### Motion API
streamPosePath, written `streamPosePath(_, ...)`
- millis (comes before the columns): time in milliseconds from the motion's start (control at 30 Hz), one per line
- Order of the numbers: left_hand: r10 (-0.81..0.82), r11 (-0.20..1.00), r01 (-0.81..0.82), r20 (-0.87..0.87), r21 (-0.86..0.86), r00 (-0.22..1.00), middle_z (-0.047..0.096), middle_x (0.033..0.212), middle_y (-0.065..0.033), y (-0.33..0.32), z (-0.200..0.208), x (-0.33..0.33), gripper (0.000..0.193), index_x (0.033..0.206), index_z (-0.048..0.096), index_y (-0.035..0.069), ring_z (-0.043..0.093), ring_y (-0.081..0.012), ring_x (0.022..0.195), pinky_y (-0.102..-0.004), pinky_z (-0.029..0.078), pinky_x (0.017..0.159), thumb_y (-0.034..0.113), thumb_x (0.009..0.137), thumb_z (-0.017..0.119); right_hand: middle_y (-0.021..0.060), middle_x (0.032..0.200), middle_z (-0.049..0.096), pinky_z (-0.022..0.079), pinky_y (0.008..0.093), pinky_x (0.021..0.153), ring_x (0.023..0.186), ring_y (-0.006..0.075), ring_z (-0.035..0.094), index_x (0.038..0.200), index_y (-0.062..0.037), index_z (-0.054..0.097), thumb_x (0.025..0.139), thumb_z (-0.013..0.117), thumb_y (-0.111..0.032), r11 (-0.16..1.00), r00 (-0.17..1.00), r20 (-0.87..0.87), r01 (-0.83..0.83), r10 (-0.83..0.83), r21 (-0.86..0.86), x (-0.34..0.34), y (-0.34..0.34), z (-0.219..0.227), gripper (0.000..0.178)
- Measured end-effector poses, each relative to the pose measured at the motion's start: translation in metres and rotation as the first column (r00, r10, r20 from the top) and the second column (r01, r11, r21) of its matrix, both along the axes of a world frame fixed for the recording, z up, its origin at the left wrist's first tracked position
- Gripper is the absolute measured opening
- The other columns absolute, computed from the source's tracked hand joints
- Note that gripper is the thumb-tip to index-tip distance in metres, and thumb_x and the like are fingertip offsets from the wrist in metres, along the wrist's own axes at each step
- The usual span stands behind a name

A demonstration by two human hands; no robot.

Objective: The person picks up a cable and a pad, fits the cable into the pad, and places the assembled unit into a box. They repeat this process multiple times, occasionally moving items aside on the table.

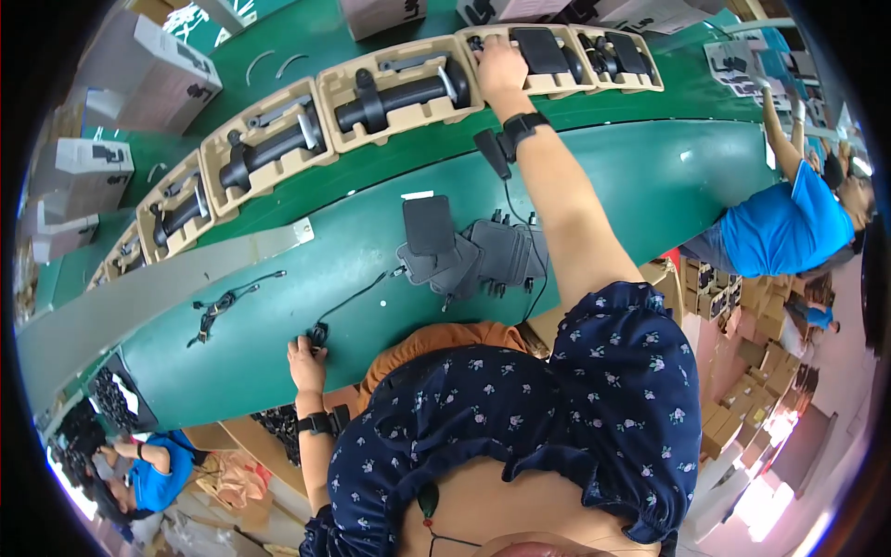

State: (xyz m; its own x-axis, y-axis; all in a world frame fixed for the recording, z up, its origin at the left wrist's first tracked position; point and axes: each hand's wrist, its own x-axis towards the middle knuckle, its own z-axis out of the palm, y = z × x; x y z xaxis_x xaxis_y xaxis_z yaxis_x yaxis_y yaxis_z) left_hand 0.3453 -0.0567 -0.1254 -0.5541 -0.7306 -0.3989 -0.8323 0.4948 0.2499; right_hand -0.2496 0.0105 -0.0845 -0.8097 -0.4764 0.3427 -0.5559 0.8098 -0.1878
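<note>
My right hand (501, 67) reaches far across the bench, its fingers curled down into the left end of a beige moulded tray (555, 91). A small black part (476, 43) shows beside the fingertips; what they grip is mostly hidden. In the same tray lies a flat black pad (539, 50). Near the bench's front edge, my left hand (306, 364) is closed on a bundled black cable (318, 332). That cable's thin lead runs up toward a pile of flat black pads (506, 252), with one pad (427, 225) lying on top at the left.
More beige trays (394, 130) with black tube-like parts curve along the far side. Another black cable (221, 306) lies at the left. A grey rail (167, 295) crosses the left side. White boxes (153, 79) stand behind. Co-workers in blue shirts (789, 223) are at right and lower left.
</note>
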Motion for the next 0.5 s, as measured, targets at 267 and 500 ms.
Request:
streamPosePath(267,-0.001,1.000,0.001,0.001,0.026,1.000,0.050,0.099,-0.0163,-0.011,-0.007,-0.006,0.040,0.099,0.048,0.007,0.049,-0.0386,0.094,-0.0455,0.043,0.079,0.013,0.067,0.071,0.0135,0.102,0.057,0.041,0.0406,0.079,0.093,0.0291,0.055,0.099,-0.0096,0.059,0.087,0.044,-0.034,0.978,0.983,-0.174,-0.024,0.061,0.208,-0.032,-0.017,-0.008,0.031)
streamPosePath(500,0.016,0.999,-0.017,0.017,0.037,1.000,0.050,0.102,-0.0164,-0.016,-0.011,-0.004,0.039,0.098,0.048,0.008,0.049,-0.0396,0.096,-0.0467,0.044,0.079,0.014,0.067,0.071,0.0128,0.098,0.058,0.049,0.0452,0.071,0.082,0.0319,0.061,0.091,-0.0099,0.057,0.080,0.059,-0.033,0.940,0.853,-0.413,-0.229,0.319,0.253,0.045,0.009,0.046,0.025)
